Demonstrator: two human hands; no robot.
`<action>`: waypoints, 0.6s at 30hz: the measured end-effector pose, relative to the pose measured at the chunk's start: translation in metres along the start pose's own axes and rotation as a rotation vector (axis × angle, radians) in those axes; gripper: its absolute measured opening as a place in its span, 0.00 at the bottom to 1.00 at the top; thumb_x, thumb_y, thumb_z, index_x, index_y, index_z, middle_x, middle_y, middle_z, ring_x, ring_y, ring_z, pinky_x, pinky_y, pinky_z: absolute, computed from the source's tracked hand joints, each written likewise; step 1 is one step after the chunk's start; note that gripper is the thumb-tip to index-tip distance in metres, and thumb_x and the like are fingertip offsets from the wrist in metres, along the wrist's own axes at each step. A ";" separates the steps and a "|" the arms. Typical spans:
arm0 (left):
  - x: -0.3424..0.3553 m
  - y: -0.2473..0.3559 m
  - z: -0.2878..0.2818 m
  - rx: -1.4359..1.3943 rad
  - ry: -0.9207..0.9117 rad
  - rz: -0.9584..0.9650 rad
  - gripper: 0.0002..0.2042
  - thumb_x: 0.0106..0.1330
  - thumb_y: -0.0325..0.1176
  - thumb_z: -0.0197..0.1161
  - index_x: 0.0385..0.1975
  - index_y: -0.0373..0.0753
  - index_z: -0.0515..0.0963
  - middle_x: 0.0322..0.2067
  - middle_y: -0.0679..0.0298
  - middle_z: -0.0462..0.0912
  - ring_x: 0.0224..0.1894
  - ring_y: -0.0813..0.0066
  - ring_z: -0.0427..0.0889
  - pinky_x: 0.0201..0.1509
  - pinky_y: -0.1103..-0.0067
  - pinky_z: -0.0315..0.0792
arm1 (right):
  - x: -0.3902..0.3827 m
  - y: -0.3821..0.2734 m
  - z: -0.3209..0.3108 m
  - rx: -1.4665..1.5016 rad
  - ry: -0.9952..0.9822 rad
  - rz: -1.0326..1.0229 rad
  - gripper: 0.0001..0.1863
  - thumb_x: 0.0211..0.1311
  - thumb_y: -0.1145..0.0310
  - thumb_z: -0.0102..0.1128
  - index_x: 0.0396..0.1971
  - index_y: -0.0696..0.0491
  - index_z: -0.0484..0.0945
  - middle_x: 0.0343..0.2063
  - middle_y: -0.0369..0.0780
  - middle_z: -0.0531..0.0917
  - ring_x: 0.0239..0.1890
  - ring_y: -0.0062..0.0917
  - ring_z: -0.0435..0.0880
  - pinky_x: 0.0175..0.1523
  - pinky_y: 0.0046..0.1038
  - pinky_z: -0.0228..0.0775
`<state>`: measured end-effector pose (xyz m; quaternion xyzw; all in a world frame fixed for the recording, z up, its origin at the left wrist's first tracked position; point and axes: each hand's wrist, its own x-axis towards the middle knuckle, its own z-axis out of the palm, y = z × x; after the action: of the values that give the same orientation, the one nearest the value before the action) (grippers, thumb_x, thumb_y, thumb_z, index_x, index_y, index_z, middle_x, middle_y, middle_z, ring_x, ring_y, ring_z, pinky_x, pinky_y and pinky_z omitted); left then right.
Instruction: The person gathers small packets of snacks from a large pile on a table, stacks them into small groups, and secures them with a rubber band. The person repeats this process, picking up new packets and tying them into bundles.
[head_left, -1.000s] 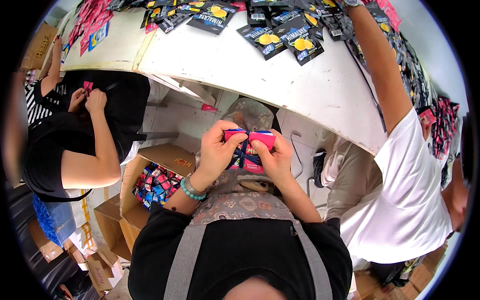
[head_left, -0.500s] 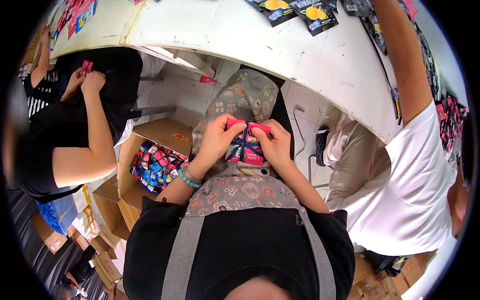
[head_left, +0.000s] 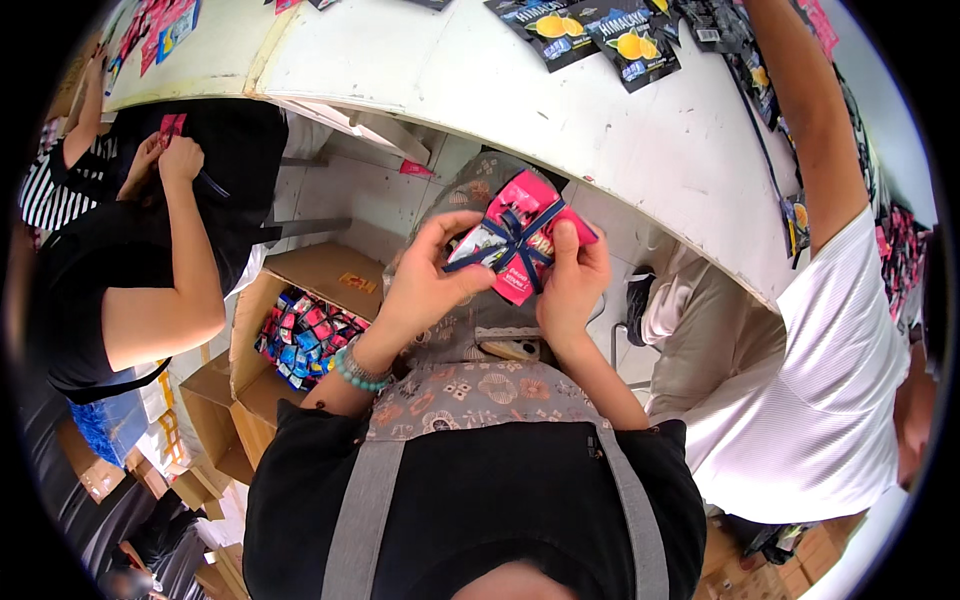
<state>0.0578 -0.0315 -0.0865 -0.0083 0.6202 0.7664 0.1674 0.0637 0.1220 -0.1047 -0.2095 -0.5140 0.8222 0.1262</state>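
Note:
Between my two hands, above my lap, is a pink packet bundle (head_left: 522,285) tied crosswise with a dark blue ribbon (head_left: 517,236). The bundle is tilted, its upper end toward the table. My left hand (head_left: 437,267) grips its left side, the thumb lying across the ribbon. My right hand (head_left: 574,270) pinches the right corner with the thumb in front. Under the bundle shows the floral apron (head_left: 500,385) on my lap, with a small pale object (head_left: 512,349) in it that I cannot make out.
An open carton (head_left: 252,345) with many ribbon-tied packets stands on my left. Ahead runs a white table (head_left: 420,75) with black lemon-print pouches (head_left: 632,45). A co-worker (head_left: 170,220) on the left handles a pink packet; another person in white (head_left: 815,370) reaches over the table on the right.
My hands have raised the bundle toward the table and turned it from level to tilted. My left hand has shifted to its side, my right hand to its right corner.

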 end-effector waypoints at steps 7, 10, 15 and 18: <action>0.006 0.006 -0.004 -0.234 0.159 -0.147 0.25 0.55 0.17 0.64 0.54 0.33 0.67 0.45 0.62 0.78 0.46 0.76 0.78 0.52 0.78 0.73 | 0.011 -0.025 0.012 -0.140 -0.163 0.042 0.09 0.64 0.70 0.57 0.39 0.60 0.76 0.33 0.34 0.80 0.35 0.13 0.75 0.42 0.18 0.69; 0.003 0.026 0.024 -0.573 0.142 -0.073 0.17 0.62 0.22 0.58 0.52 0.29 0.69 0.46 0.61 0.78 0.47 0.74 0.78 0.53 0.76 0.72 | 0.008 -0.018 0.014 -0.019 -0.164 0.109 0.07 0.65 0.70 0.56 0.34 0.59 0.74 0.29 0.32 0.78 0.32 0.11 0.72 0.40 0.17 0.66; 0.011 0.000 0.005 -0.198 0.000 0.120 0.12 0.65 0.27 0.58 0.46 0.29 0.74 0.40 0.65 0.79 0.42 0.79 0.76 0.48 0.79 0.71 | 0.006 -0.038 0.022 0.436 -0.239 0.232 0.06 0.66 0.71 0.54 0.37 0.58 0.75 0.34 0.37 0.80 0.37 0.17 0.78 0.45 0.21 0.71; 0.015 -0.004 0.002 -0.096 -0.014 0.125 0.10 0.66 0.28 0.57 0.44 0.31 0.75 0.37 0.67 0.79 0.40 0.81 0.75 0.46 0.81 0.70 | 0.009 -0.037 0.019 0.490 -0.224 0.329 0.09 0.65 0.72 0.55 0.42 0.59 0.75 0.40 0.39 0.81 0.42 0.20 0.80 0.48 0.24 0.73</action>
<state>0.0449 -0.0255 -0.0931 0.0277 0.5806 0.8043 0.1232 0.0465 0.1271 -0.0662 -0.1612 -0.2705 0.9489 -0.0193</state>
